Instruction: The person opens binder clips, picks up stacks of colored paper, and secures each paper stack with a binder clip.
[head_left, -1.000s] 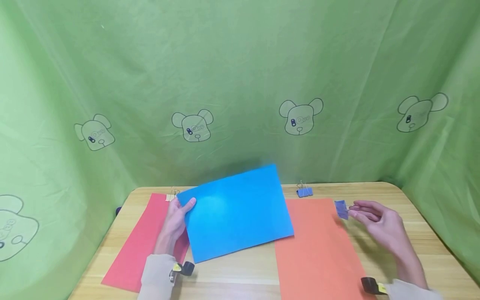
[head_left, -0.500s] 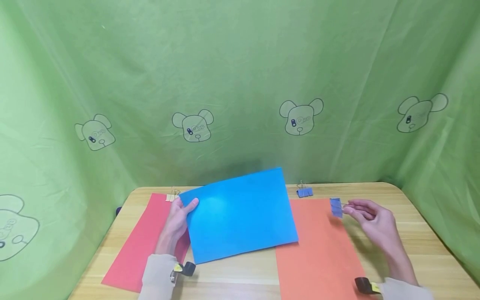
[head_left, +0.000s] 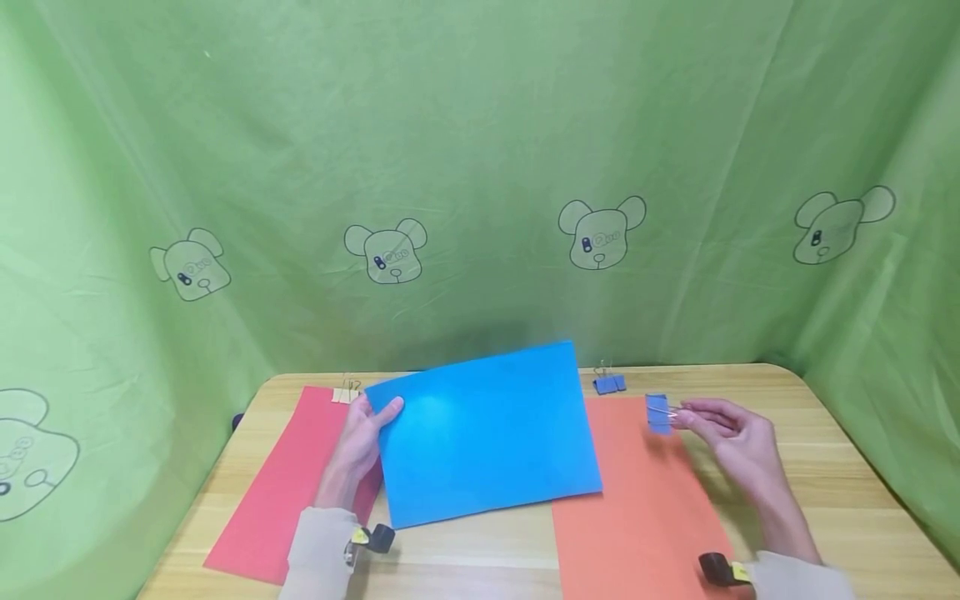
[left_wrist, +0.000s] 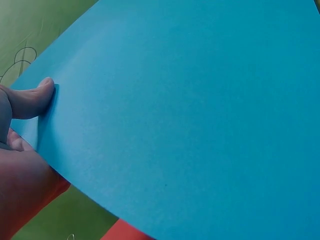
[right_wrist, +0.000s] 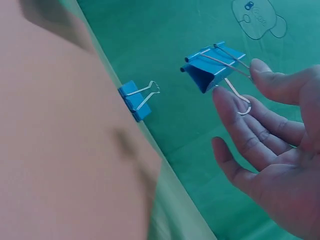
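While both hands are busy, green cloth (head_left: pixel 487 150) fills most of the frame, top and both sides, lightly creased; a row of printed bear heads (head_left: pixel 600 242) crosses its middle. Wood-grain table (head_left: pixel 847 475) along the bottom, back corners rounded, back edge close to the cloth.

Orange sheet (head_left: pixel 637 525) lies lower right of centre, running off the bottom. Red sheet (head_left: pixel 273 500) flat at lower left, partly hidden. Blue sheet (head_left: pixel 495 433) at lower centre, held at a slant, its right end overlapping the orange one in view; single or several layers, cannot tell.

Work looks partway, I judge: blue sheet in one hand, clip in the other, the two apart. No clip on the blue sheet's visible edges, none seen on the orange. Not yet done: placing that clip, setting the blue sheet down.

Left hand (head_left: pixel 356 442), left of centre: thumb on the blue sheet's face near its upper left corner, fingers behind, pinching. Right hand (head_left: pixel 731 437), lower right: narrow pinch on wire handles, little finger clear.

Held blue clip (right_wrist: pixel 213 63): over the orange sheet's upper right corner, no paper in its mouth. Second blue clip (head_left: pixel 609 385): on the table just behind the orange sheet. Pale clip (head_left: pixel 345 396): at the red sheet's upper right; gripping it or beside it, cannot tell.
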